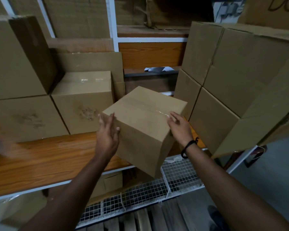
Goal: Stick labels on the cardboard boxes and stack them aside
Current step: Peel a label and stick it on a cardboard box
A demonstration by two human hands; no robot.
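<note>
Holding sealed box (pixel 145 130), left hand (pixel 107 137), right hand (pixel 179 129)

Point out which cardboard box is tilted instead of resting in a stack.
The middle box, pressed between the left hand and right hand, is tipped with its lower corner past the wooden shelf edge. The other boxes rest in stacks on either side, untouched.
</note>
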